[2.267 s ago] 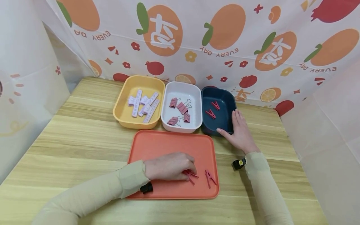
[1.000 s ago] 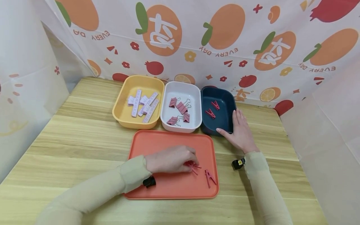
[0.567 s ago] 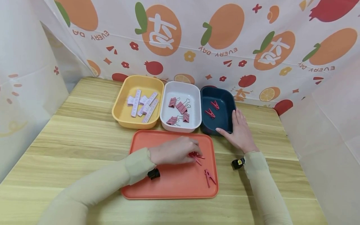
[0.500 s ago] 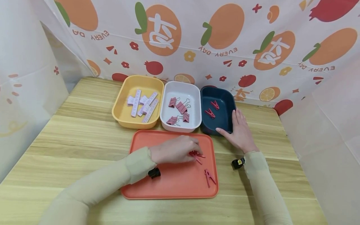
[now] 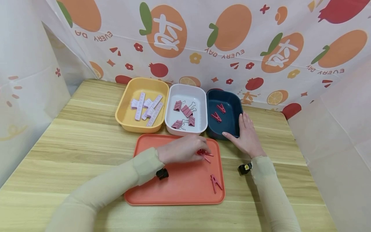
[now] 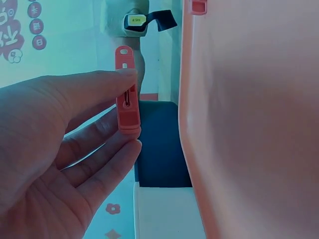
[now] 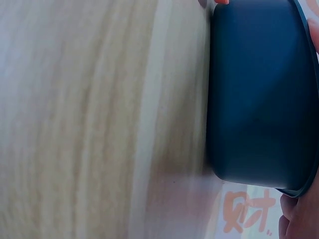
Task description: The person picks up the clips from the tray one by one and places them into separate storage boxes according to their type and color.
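Observation:
My left hand [image 5: 185, 149] pinches a red clothespin [image 6: 128, 110] between thumb and fingers, above the upper right part of the orange tray [image 5: 174, 190]. In the head view the pin's legs stick out past the fingertips. A second red clothespin [image 5: 215, 184] lies at the tray's lower right. My right hand [image 5: 247, 138] rests against the dark blue bin [image 5: 229, 124], fingers straight along its right side and thumb at the front rim. Two red clothespins [image 5: 216, 117] lie inside that bin. The right wrist view shows the bin's outer wall [image 7: 261, 99] close up.
Left of the blue bin stands a white bin [image 5: 185, 90] with several pink binder clips [image 5: 187, 111]. Beside it is a yellow bin [image 5: 124, 117] with lilac ruler-shaped clips [image 5: 140, 106]. All stand on a wooden table [image 5: 72, 138], before a fruit-print cloth [image 5: 200, 42].
My left hand has moved up and right across the tray with the clothespin, toward the bins. The right hand has stayed at the blue bin.

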Available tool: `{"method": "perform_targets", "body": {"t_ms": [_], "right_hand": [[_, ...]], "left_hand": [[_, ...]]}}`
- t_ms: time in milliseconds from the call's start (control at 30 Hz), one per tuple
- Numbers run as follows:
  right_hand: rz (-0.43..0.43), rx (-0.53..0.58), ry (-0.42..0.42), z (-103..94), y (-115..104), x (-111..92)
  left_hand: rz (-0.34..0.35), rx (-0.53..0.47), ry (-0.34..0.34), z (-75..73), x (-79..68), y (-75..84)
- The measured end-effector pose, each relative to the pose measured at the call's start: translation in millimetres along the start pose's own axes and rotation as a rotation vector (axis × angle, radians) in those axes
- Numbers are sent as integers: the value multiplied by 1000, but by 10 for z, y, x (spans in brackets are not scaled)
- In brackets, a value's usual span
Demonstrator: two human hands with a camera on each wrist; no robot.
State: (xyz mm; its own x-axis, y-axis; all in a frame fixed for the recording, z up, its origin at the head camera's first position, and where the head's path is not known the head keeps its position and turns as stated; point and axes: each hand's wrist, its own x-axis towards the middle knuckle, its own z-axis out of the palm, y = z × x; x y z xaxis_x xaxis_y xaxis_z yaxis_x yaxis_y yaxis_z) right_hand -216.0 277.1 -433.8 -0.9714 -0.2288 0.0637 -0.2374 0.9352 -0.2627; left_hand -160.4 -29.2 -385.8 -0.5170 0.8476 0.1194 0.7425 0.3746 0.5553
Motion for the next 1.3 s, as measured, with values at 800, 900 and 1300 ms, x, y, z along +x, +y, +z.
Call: {"method": "perform_targets", "body": {"t_ms": [800, 900, 1300], "right_hand": [[16, 5, 4, 19, 5, -12], [15, 8, 5, 19, 6, -11], [-3, -2, 2, 16, 19, -8]], "left_hand": [[-40, 3, 61, -183, 313, 17], [-53, 4, 98, -204, 366, 4], [-141, 2, 235, -291, 591, -30]]}}
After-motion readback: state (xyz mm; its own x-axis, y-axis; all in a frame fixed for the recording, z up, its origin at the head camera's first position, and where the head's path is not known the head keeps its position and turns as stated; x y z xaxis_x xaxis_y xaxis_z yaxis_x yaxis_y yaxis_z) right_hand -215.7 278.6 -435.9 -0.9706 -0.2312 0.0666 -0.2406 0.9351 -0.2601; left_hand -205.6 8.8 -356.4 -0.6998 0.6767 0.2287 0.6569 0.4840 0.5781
